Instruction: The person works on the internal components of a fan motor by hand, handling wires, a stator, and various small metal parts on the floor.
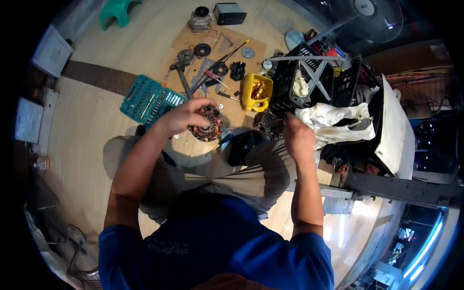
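My left hand (186, 116) grips a round motor-type part with copper windings (208, 126), held above my knees; its thumb lies across the top. A thin copper-coloured strand runs from the windings toward the right. Over on that side my right hand (298, 137) is closed, beside a white cloth (338, 121) draped by the black crates. Whatever its fingers pinch is too small to make out. A dark round part (265, 120) sits just left of these fingers. Ahead of both hands stands a cut-open yellow jug (250, 103) with copper scraps inside.
Cardboard (186, 37) on the floor bears a hammer (184, 82), screwdrivers (227, 95), pulleys and other dark parts. An open teal socket set (140, 101) lies at the left. Black crates (285, 89) and a standing fan (372, 17) are at the right; a green stool (116, 12) is far left.
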### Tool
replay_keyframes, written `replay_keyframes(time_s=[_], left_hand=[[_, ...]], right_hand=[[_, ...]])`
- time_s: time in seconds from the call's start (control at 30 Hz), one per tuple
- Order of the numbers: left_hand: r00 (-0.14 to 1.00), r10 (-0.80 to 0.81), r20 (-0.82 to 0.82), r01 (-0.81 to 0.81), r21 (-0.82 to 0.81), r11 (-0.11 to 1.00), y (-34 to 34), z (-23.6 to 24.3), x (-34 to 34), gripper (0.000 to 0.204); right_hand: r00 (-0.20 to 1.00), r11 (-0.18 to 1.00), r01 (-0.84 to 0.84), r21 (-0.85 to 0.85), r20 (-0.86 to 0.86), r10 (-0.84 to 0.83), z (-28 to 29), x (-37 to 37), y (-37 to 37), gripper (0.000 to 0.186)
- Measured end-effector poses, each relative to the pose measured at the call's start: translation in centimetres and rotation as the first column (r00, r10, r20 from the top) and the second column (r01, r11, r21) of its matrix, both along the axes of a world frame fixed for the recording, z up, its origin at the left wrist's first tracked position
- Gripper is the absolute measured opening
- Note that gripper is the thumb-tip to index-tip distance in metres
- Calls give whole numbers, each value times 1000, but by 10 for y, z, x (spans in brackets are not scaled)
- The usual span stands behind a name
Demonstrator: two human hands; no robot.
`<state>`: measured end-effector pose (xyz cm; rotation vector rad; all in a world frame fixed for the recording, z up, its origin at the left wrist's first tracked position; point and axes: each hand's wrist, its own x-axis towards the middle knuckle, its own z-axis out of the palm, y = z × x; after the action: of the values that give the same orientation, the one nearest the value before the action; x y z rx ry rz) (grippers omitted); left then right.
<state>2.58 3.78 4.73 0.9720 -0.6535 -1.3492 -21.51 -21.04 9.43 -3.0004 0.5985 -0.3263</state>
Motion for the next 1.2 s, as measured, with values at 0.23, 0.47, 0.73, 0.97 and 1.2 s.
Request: replay_keyframes(time_s=[0.23,0.47,0.73,0.97,1.2], left_hand=[[704,239,669,-422,124,898,-12,-29,0,41],[570,735,-368,-668,312,675,-14,-48,21,17],[765,515,-386,-478,195,856,-25,-39,-15,29],[828,409,-384,-427,40,903,-24,-38,-33,40],[887,346,-304,-371,-27,928,-31,-39,-38,40]], right_hand=[[999,996,-16,-93,-49,12,42,-17,29,24],[916,929,-180,323,-288,278,21,-83,70,17],[913,977,181,112,-389,-124,-26,-227,32,14],[702,800,596,65,-525,-481,-88,-350,12,23],[712,573,676,464,-613,-344,-157,-385,59,54]])
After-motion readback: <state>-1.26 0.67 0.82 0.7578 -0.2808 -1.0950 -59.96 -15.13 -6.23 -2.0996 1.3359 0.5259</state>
